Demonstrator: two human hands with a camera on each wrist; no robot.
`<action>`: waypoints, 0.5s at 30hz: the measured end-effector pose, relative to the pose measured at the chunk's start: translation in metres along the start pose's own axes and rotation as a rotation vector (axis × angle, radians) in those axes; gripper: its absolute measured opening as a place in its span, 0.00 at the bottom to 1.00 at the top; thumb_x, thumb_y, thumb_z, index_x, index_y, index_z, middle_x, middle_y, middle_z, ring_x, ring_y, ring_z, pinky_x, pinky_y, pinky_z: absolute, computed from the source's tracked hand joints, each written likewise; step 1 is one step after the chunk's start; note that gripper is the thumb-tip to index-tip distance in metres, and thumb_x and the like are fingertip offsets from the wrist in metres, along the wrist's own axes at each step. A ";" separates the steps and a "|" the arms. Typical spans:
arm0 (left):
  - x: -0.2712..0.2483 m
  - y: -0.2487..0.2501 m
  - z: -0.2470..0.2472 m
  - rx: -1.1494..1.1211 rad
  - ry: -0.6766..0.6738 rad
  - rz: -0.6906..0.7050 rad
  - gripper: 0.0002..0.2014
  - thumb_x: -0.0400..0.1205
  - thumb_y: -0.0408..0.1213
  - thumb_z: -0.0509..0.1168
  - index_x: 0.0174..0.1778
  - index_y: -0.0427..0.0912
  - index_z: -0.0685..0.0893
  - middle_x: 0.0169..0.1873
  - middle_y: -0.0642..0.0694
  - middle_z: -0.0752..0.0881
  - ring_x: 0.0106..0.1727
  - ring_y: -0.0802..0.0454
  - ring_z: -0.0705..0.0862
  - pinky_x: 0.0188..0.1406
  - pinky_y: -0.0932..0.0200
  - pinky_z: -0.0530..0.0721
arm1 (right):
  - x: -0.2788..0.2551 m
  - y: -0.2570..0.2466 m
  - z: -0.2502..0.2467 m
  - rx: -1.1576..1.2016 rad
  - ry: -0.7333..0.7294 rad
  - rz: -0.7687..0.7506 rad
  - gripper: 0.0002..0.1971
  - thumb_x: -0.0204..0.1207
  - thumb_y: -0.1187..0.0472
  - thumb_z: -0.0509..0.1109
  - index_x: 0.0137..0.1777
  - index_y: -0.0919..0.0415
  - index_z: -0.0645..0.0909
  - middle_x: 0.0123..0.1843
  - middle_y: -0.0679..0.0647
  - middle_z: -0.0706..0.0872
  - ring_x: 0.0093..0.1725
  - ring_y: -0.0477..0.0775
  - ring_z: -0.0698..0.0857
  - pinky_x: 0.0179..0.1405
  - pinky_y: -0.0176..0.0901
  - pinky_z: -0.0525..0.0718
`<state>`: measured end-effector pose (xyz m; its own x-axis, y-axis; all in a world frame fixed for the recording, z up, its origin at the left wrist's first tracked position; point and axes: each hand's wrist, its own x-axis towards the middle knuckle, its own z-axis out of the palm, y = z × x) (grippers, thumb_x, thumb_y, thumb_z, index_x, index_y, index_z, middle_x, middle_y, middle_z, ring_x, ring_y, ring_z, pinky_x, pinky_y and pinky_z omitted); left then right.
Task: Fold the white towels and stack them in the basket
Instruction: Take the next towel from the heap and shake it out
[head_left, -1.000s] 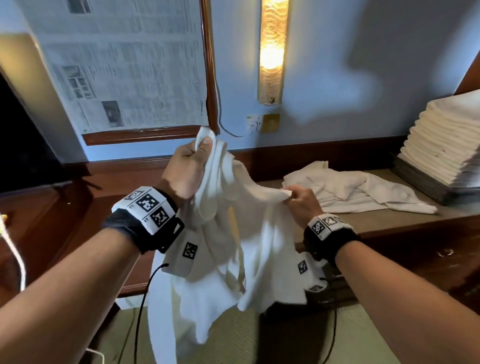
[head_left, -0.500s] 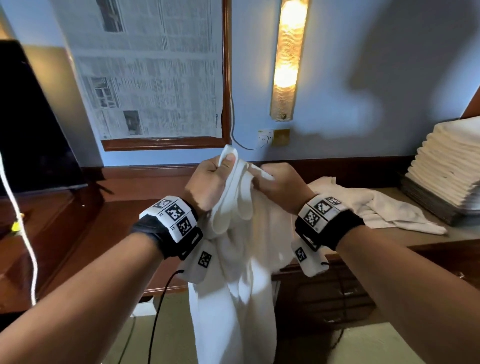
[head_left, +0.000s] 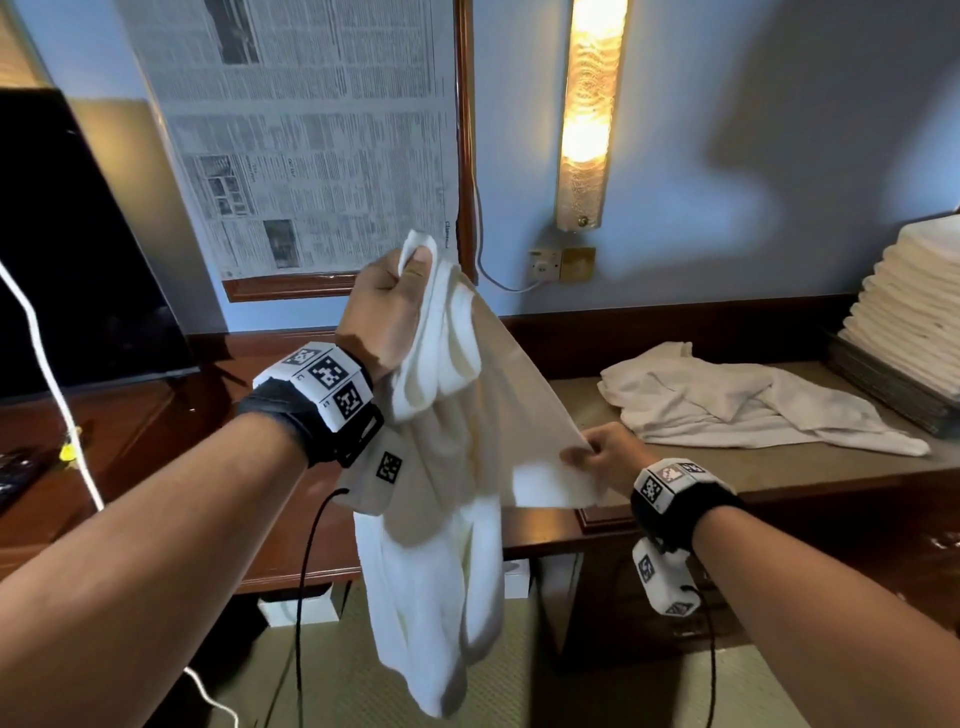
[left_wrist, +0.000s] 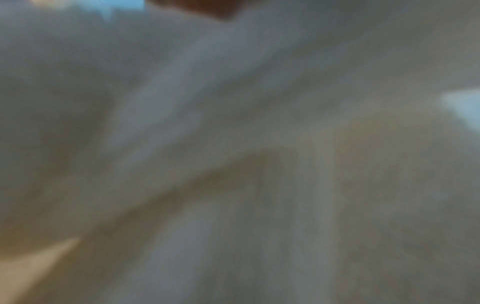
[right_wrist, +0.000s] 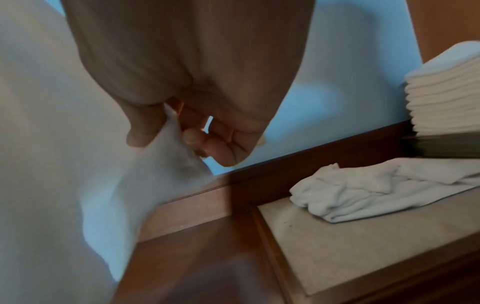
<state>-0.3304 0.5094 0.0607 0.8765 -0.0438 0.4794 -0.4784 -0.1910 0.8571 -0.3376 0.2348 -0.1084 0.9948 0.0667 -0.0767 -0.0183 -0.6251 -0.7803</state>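
A white towel (head_left: 457, 441) hangs in the air in front of me. My left hand (head_left: 389, 306) grips its bunched top corner, raised high near the newspaper. My right hand (head_left: 597, 457) pinches the towel's edge lower down and to the right, stretching a taut fold between the hands. In the right wrist view the thumb and fingers of my right hand (right_wrist: 168, 131) pinch the towel (right_wrist: 52, 144). The left wrist view is filled by blurred towel cloth (left_wrist: 233, 164). A tall stack of folded white towels (head_left: 914, 322) sits on a dark basket (head_left: 883, 400) at the far right.
Another crumpled white towel (head_left: 727, 400) lies on the beige-topped wooden counter (head_left: 779, 467) to the right. A lower wooden desk (head_left: 156, 441) with a dark screen (head_left: 67, 249) stands at the left. A lit wall lamp (head_left: 587, 114) and a newspaper-covered frame (head_left: 311, 140) are behind. Cables hang below.
My hands were together at the towel's top half a second ago. The right hand has slid down and right along the edge, while the left hand has lifted its corner higher.
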 end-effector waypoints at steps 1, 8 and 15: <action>0.002 -0.004 -0.003 -0.004 0.024 0.040 0.14 0.90 0.47 0.57 0.40 0.44 0.76 0.31 0.46 0.81 0.32 0.50 0.80 0.36 0.54 0.80 | 0.001 0.004 -0.004 -0.042 0.027 0.019 0.08 0.82 0.59 0.72 0.46 0.63 0.89 0.38 0.59 0.89 0.36 0.53 0.85 0.37 0.46 0.83; 0.002 -0.017 -0.014 0.032 0.134 0.162 0.14 0.90 0.40 0.57 0.37 0.51 0.67 0.29 0.55 0.70 0.29 0.60 0.69 0.32 0.57 0.70 | 0.017 -0.007 -0.042 -0.366 0.259 0.205 0.09 0.80 0.53 0.73 0.44 0.58 0.85 0.41 0.56 0.87 0.45 0.58 0.86 0.43 0.42 0.79; 0.008 -0.008 -0.050 0.071 -0.336 0.056 0.12 0.88 0.39 0.65 0.38 0.41 0.79 0.29 0.49 0.83 0.29 0.56 0.81 0.32 0.60 0.78 | 0.033 -0.098 -0.086 -0.040 0.814 -0.118 0.05 0.73 0.63 0.73 0.44 0.64 0.89 0.43 0.63 0.90 0.45 0.65 0.87 0.45 0.50 0.84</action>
<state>-0.3227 0.5596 0.0670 0.8234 -0.3746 0.4262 -0.5316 -0.2465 0.8104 -0.2947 0.2315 0.0193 0.7514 -0.4413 0.4906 0.0792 -0.6778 -0.7309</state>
